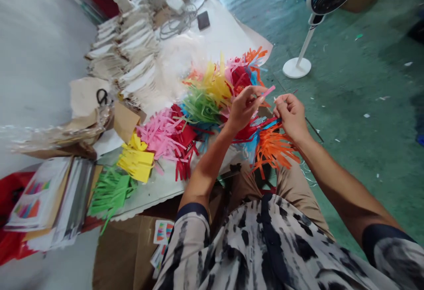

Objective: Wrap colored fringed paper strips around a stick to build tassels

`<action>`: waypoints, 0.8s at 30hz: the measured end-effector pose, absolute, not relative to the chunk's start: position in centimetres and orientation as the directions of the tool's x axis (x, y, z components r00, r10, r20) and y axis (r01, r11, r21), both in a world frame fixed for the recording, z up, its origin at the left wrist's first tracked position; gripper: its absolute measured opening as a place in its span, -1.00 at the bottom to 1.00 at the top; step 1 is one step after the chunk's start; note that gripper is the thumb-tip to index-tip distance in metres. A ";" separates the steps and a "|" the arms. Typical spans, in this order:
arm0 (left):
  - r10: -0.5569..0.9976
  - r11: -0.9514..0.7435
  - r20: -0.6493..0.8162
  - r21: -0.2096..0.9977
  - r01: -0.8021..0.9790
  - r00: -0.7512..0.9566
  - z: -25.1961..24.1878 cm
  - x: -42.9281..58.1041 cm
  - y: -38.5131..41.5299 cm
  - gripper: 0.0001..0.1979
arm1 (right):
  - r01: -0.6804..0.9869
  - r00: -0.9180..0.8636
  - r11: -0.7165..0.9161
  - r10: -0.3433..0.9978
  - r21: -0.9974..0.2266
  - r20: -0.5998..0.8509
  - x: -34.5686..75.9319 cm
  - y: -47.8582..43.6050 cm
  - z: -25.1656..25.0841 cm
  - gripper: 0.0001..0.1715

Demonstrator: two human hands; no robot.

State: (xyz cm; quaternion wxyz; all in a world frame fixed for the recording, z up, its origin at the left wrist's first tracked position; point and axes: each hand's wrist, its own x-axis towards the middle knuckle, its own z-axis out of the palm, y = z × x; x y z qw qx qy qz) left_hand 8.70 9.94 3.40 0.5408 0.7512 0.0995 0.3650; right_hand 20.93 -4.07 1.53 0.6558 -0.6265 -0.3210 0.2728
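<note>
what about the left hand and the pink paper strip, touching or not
Touching: the head view shows the left hand pinching the pink paper strip.

The view comes from my head and it looks forward and down, over my patterned shirt [265,246], to my left hand [245,109] and my right hand [289,118]. These hands are near to the view, and the tabletop [155,197] is seen beside them, leaning in the picture.
</note>
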 end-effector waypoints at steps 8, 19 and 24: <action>0.596 -0.201 0.342 0.940 -0.277 0.727 1.2 8.9 8.4 -0.68 | 0.135 0.650 0.110 0.740 -0.985 0.172 20.1 -4.2 2.7 -0.33; 0.572 -0.163 0.308 0.951 -0.263 0.760 0.1 9.0 8.3 -0.67 | 0.193 0.675 0.106 0.707 -0.975 0.210 20.0 -3.9 1.9 -0.34; 0.545 -0.163 0.323 0.946 -0.281 0.774 -0.2 9.0 8.3 -0.69 | 0.197 0.711 0.099 0.671 -0.975 0.212 19.9 -3.8 1.9 -0.38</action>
